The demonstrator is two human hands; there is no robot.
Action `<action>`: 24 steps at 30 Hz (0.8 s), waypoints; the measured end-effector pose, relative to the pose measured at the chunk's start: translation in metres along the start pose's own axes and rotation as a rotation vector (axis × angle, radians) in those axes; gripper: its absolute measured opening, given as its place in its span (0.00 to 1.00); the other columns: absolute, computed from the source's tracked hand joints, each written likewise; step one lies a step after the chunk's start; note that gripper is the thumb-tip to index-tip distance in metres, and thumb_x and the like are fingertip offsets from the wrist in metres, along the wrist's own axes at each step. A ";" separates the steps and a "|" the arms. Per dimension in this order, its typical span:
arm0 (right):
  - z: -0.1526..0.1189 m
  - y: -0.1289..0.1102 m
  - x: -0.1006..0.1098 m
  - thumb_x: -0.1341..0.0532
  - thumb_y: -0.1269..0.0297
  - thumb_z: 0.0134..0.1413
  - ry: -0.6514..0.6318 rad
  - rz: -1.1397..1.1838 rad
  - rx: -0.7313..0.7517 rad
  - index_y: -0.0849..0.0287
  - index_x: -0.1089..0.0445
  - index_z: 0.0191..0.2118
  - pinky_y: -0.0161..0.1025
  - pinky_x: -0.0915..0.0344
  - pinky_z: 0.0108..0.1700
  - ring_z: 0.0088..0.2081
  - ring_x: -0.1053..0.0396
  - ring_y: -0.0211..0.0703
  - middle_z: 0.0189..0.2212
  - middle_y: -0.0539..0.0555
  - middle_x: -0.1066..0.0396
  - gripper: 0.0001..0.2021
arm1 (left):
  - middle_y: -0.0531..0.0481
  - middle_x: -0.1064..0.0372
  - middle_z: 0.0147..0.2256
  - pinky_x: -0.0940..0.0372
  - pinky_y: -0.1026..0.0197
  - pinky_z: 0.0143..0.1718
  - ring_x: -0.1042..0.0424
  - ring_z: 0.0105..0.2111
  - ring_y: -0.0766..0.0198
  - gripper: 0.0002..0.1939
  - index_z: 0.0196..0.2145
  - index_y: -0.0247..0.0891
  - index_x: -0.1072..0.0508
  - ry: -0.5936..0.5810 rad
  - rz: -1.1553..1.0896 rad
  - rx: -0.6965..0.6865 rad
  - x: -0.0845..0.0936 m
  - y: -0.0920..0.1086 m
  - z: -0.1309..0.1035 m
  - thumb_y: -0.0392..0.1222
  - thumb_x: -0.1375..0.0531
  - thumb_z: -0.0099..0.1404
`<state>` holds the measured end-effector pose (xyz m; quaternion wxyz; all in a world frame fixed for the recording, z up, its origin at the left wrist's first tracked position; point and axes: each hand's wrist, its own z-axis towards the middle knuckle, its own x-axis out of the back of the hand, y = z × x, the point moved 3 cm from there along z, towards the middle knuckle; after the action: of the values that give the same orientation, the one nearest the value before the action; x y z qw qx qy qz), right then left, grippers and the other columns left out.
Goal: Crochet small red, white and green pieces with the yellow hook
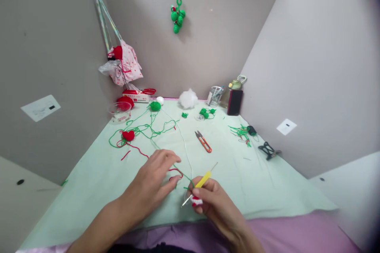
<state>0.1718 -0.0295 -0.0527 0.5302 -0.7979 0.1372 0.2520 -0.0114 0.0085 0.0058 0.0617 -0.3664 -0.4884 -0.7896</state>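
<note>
Near the front of the table, my right hand is closed around a crochet hook with a yellow handle, its metal tip pointing down and left. The same fingers hold a small red and white crochet piece, mostly covered by them. Green yarn and white yarn run up to this hand. To its left, my left hand hovers with thumb and fingers apart, nothing visibly gripped. Red yarn passes just beside its fingertips.
Orange thread snips lie ahead of my hands. Tangled green yarn and a red crochet heart spread to the left. White stuffing, a clear cup and a phone stand at the back; a black clip is right.
</note>
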 end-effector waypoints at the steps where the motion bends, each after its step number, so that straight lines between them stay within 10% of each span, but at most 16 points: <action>1: -0.002 -0.002 0.000 0.19 0.59 0.36 -0.012 0.026 -0.026 0.63 0.21 0.27 0.28 0.43 0.23 0.20 0.41 0.27 0.20 0.47 0.32 0.17 | 0.42 0.31 0.57 0.31 0.44 0.55 0.29 0.54 0.49 0.12 0.52 0.45 0.28 0.010 -0.132 0.061 0.002 -0.001 -0.004 0.44 0.40 0.72; 6: -0.009 -0.010 -0.009 0.20 0.59 0.40 -0.076 0.048 -0.016 0.63 0.20 0.29 0.27 0.43 0.22 0.18 0.41 0.27 0.19 0.47 0.31 0.15 | 0.46 0.49 0.74 0.33 0.44 0.62 0.42 0.70 0.46 0.30 0.68 0.56 0.38 -0.211 -0.798 0.166 -0.010 0.015 -0.010 0.53 0.37 0.72; 10: -0.010 -0.016 -0.020 0.21 0.59 0.42 -0.141 -0.001 0.043 0.62 0.20 0.29 0.28 0.40 0.22 0.19 0.38 0.29 0.20 0.49 0.28 0.13 | 0.46 0.34 0.67 0.40 0.39 0.67 0.40 0.70 0.45 0.13 0.50 0.47 0.24 0.089 -0.999 0.045 -0.015 0.018 0.009 0.53 0.43 0.76; 13: -0.007 -0.023 -0.022 0.21 0.60 0.44 -0.112 -0.020 0.117 0.61 0.20 0.30 0.29 0.39 0.23 0.20 0.36 0.30 0.23 0.49 0.25 0.12 | 0.47 0.20 0.54 0.55 0.41 0.73 0.37 0.69 0.48 0.22 0.27 0.42 0.24 0.263 -0.671 -0.112 -0.011 0.010 0.020 0.45 0.47 0.79; 15: -0.004 -0.027 -0.021 0.22 0.61 0.45 -0.081 -0.046 0.205 0.59 0.20 0.30 0.29 0.37 0.24 0.21 0.34 0.31 0.24 0.49 0.25 0.10 | 0.46 0.20 0.55 0.66 0.42 0.75 0.41 0.70 0.47 0.14 0.31 0.42 0.18 0.288 -0.398 -0.221 -0.012 0.007 0.021 0.41 0.40 0.74; 18: 0.000 -0.031 -0.020 0.22 0.63 0.47 -0.065 -0.104 0.313 0.58 0.19 0.31 0.30 0.34 0.27 0.24 0.31 0.31 0.26 0.48 0.26 0.08 | 0.47 0.22 0.57 0.54 0.46 0.73 0.42 0.71 0.49 0.09 0.45 0.46 0.14 0.279 -0.475 -0.109 -0.018 0.003 0.020 0.41 0.36 0.71; 24: 0.002 -0.034 -0.015 0.27 0.64 0.56 0.019 -0.248 0.565 0.52 0.18 0.39 0.30 0.29 0.33 0.32 0.26 0.34 0.33 0.49 0.22 0.05 | 0.53 0.19 0.41 0.35 0.60 0.55 0.26 0.48 0.61 0.04 0.36 0.49 0.13 0.418 -1.054 0.293 -0.022 -0.001 0.022 0.48 0.29 0.64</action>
<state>0.1755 -0.0147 -0.0192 0.7565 -0.6318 0.1082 0.1296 0.0154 0.0212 -0.0027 -0.1943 0.1016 -0.6862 -0.6936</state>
